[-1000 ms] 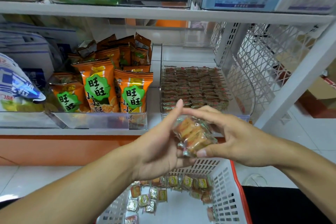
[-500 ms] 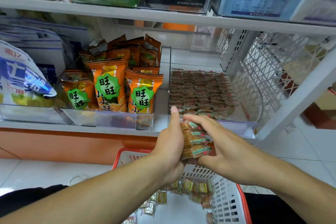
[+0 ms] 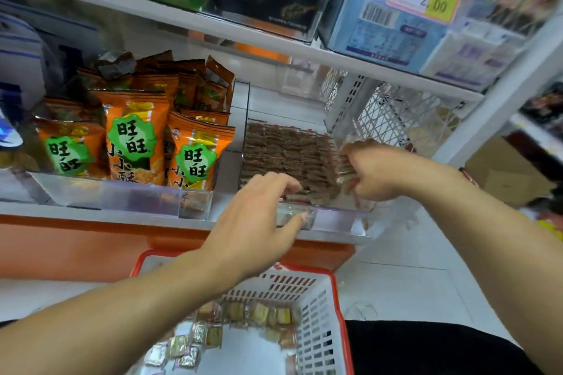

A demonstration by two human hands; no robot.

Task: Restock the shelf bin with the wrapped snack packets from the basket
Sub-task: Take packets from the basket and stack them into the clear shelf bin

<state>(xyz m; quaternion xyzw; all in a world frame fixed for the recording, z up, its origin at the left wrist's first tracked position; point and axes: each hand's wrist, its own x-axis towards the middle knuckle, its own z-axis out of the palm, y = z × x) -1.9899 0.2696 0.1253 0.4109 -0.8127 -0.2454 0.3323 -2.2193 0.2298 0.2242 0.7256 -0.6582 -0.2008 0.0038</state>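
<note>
1. My right hand (image 3: 370, 172) grips a stack of snack packets (image 3: 345, 172) inside the clear bin (image 3: 335, 216) on the shelf.
2. My left hand (image 3: 259, 222) hangs loosely curled at the bin's front edge, holding nothing that I can see.
3. At 6 o'clock, the basket (image 3: 316, 307) holds loose packets.

Both bare forearms reach forward and up from lower frame. Left hand (image 3: 259, 216) palm down, fingers (image 3: 281, 184) spread and loosely bent, thumb stretched right; whether it holds anything cannot be told. Right hand (image 3: 373, 172) further forward and higher, wrist bent, fingers curled round stack of packets (image 3: 345, 170). Right hand blurred. Hands apart.
</note>
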